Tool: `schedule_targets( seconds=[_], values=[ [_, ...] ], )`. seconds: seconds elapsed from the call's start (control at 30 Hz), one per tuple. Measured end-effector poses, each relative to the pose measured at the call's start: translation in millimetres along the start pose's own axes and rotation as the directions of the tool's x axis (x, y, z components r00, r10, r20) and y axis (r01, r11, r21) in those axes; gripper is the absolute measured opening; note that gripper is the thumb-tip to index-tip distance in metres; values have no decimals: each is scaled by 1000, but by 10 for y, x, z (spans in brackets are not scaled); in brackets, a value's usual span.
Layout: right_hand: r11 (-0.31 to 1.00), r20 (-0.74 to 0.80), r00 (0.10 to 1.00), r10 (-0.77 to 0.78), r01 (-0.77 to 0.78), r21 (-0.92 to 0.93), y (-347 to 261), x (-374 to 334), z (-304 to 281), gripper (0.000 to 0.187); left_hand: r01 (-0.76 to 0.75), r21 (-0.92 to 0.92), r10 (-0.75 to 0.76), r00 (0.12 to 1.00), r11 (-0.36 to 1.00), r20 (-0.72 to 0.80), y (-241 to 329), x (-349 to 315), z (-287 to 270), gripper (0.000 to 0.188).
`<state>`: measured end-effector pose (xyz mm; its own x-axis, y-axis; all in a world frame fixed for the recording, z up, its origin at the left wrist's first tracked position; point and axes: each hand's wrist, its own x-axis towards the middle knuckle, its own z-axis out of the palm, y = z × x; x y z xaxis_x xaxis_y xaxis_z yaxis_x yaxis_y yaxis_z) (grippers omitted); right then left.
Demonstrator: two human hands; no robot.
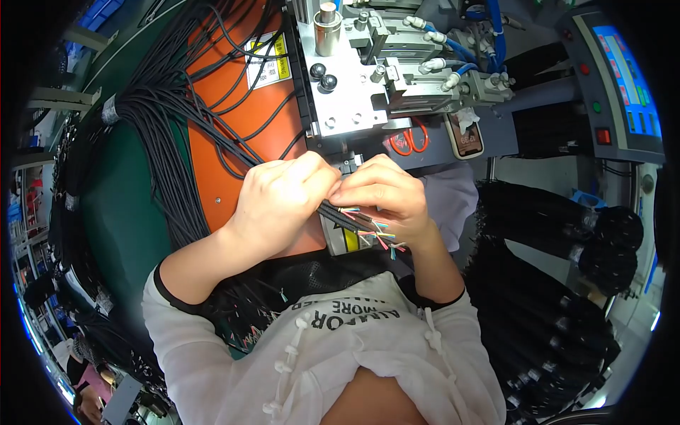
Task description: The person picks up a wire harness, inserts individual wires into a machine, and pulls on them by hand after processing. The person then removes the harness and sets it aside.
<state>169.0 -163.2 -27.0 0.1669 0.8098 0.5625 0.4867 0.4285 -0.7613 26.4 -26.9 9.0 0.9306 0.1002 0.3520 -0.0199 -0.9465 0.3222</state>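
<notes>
Several black cables (pixel 338 215) stick out below my closed left hand (pixel 283 195), their stripped ends showing thin coloured wires (pixel 379 234). My right hand (pixel 384 193) is closed beside it, thumb and fingers pinched together right at the left fingertips. What the right fingers hold is hidden. Both hands are just in front of the metal press fixture (pixel 340 92), near a small dark part (pixel 350 164) at its front. More black cables (pixel 205 124) run from a tied bundle at the left toward my left hand, over an orange plate (pixel 273 110).
A phone (pixel 465 134) and red-handled scissors or pliers (pixel 411 138) lie right of the fixture. Blue air hoses (pixel 464 49) feed its cylinders. A control panel with a screen (pixel 627 78) stands at the far right. Thick black cable bundles (pixel 545 319) hang at the right.
</notes>
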Motion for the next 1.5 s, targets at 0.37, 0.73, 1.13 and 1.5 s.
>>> schedule_targets(
  seconds=[0.37, 0.73, 1.13, 1.5],
  values=[
    [923, -371, 869, 327, -210, 322, -90, -45, -8, 19, -238, -134, 176, 915, 962, -364, -18, 201, -161, 20],
    [966, -497, 851, 167, -39, 257, -110, 181, 162, 18, -157, -143, 108, 947, 977, -302, -26, 79, -1, 32],
    [923, -395, 836, 380, -313, 224, -135, 165, 95, 16, -112, -91, 81, 951, 990, -299, -54, 67, 113, 16],
    [838, -260, 798, 544, -498, 223, -191, 123, -36, 15, -92, -49, 82, 980, 995, -182, -17, 38, 58, 25]
  ],
)
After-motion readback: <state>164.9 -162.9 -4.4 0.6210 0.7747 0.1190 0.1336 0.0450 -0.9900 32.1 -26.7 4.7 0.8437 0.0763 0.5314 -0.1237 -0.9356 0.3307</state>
